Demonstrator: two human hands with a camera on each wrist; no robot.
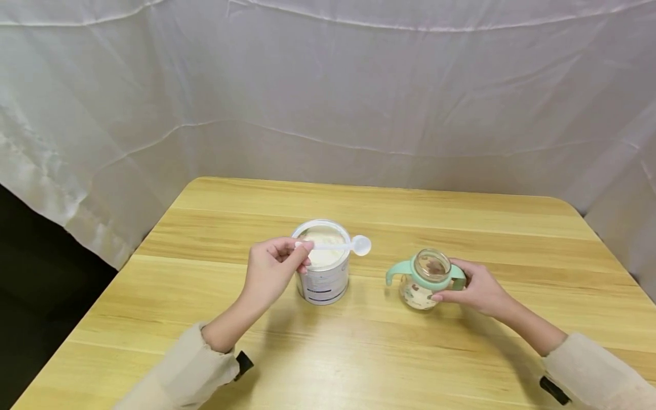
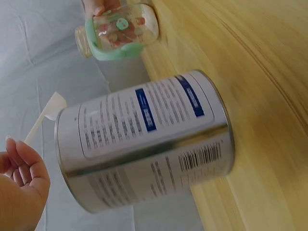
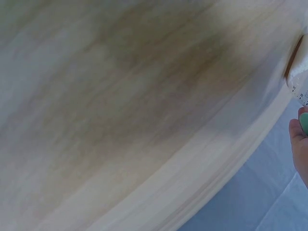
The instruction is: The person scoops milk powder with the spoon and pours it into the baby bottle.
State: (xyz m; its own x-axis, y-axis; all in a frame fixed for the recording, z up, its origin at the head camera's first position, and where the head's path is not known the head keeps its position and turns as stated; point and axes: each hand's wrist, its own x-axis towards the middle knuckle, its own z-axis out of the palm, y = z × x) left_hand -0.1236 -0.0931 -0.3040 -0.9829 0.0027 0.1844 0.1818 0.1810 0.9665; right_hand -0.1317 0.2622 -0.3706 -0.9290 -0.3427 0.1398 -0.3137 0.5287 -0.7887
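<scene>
My left hand (image 1: 271, 267) pinches the handle end of a white measuring scoop (image 1: 361, 245), held level across the top of an open can of pale powder (image 1: 323, 285). The scoop's bowl reaches past the can's right rim. In the left wrist view the scoop (image 2: 57, 105) shows above the can (image 2: 144, 139), near its rim. With my right hand (image 1: 479, 287) I grip one green handle of a clear baby bottle (image 1: 420, 296). The bottle has no lid, stands on the table and has pale powder at its bottom. In the right wrist view only a sliver of bottle (image 3: 301, 89) shows.
Both things stand on a light wooden table (image 1: 338, 353), the can left of the bottle. A pale grey curtain (image 1: 359, 97) hangs behind the table and along its sides. A dark gap (image 1: 46, 285) lies beyond the left edge.
</scene>
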